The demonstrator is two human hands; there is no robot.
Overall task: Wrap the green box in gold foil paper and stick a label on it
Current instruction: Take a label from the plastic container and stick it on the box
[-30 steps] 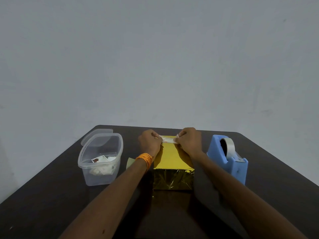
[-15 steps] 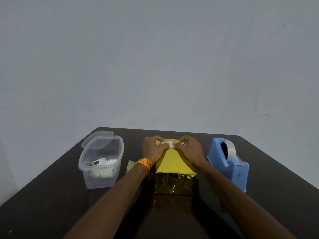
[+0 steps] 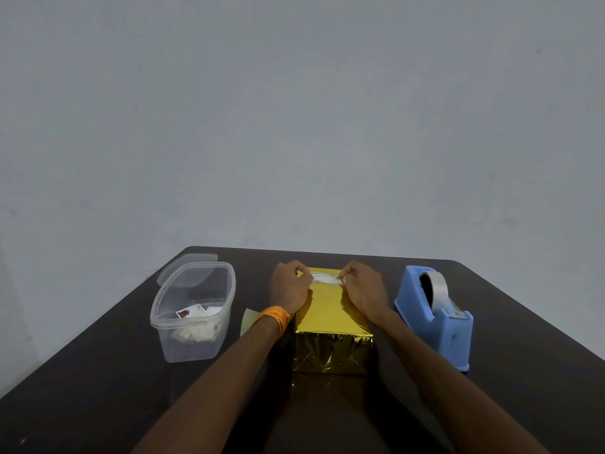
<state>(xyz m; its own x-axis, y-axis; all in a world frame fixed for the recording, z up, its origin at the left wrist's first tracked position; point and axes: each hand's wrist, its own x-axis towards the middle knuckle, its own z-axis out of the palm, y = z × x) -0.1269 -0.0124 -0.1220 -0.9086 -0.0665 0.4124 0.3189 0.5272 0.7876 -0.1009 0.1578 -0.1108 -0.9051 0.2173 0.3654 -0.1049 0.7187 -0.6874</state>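
The box (image 3: 330, 317), fully covered in gold foil, stands in the middle of the dark table. A white label (image 3: 325, 278) with small print lies across the far end of its top. My left hand (image 3: 289, 286), with an orange band at the wrist, pinches the label's left end. At the label's right end, my right hand (image 3: 361, 290) pinches it with curled fingers. Both hands rest on the box top.
A clear plastic tub (image 3: 193, 309) with more labels inside stands at the left, its lid behind it. A blue tape dispenser (image 3: 435, 317) stands at the right. A pale green paper scrap (image 3: 247, 319) lies beside my left wrist. The wall is close behind the table.
The label came down from just above the box onto its top. Both hands lowered with it and then spread apart, so more of the label shows.
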